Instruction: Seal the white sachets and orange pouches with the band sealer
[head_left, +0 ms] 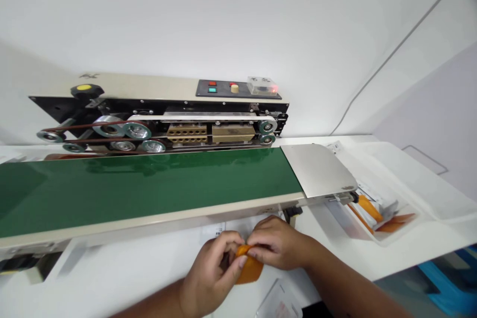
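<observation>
Both my hands meet low in the view, just in front of the sealing machine's conveyor. My left hand (pixel 210 271) and my right hand (pixel 278 243) are closed in a pinch on the same small orange piece (pixel 249 266), which shows between and below the fingers. A clear packet (pixel 278 300) with white print lies on the white table right under my hands. The green conveyor belt (pixel 149 186) runs left to right just beyond my fingers.
The band sealer (pixel 179 129) with wheels, belts and a control panel (pixel 231 88) stands against the wall. A metal plate (pixel 320 169) ends the belt at right. A white tray (pixel 402 218) beyond it holds orange pieces and packets. Blue bin (pixel 452 283) at lower right.
</observation>
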A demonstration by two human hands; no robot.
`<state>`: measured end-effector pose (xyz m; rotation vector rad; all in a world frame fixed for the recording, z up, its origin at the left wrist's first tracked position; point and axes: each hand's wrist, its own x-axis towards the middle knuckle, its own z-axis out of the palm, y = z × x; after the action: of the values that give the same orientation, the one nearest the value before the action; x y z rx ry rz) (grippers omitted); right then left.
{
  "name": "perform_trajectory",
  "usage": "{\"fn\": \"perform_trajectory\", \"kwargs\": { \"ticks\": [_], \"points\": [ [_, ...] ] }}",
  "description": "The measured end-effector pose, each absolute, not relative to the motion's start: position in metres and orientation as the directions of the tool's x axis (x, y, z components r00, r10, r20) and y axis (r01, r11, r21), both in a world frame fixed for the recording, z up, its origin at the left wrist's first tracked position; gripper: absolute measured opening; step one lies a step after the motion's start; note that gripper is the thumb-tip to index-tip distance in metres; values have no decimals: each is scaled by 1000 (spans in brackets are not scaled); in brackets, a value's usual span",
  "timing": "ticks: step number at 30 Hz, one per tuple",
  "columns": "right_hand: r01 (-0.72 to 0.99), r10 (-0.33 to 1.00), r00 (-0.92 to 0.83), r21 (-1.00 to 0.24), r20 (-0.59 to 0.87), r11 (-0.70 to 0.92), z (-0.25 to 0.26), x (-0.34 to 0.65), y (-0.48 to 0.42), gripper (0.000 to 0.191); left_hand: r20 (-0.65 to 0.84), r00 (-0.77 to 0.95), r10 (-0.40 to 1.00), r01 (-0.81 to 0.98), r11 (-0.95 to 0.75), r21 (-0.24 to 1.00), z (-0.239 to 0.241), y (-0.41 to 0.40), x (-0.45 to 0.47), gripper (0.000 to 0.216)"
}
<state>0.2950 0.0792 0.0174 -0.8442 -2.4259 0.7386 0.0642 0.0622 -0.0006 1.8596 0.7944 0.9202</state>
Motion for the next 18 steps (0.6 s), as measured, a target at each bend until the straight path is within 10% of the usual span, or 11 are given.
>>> {"fn": "perform_trajectory", "kwargs": {
  "ticks": [14, 18],
  "points": [
    [367, 790, -423, -713, 444, 598, 83, 324, 59, 20, 374, 533, 759, -6, -439, 898, -4, 61, 62, 33],
    [360, 881, -59, -813, 470, 458, 106, 344, 69, 22, 371, 552, 747, 8, -449, 893, -3, 62, 63, 28]
  ]
}}
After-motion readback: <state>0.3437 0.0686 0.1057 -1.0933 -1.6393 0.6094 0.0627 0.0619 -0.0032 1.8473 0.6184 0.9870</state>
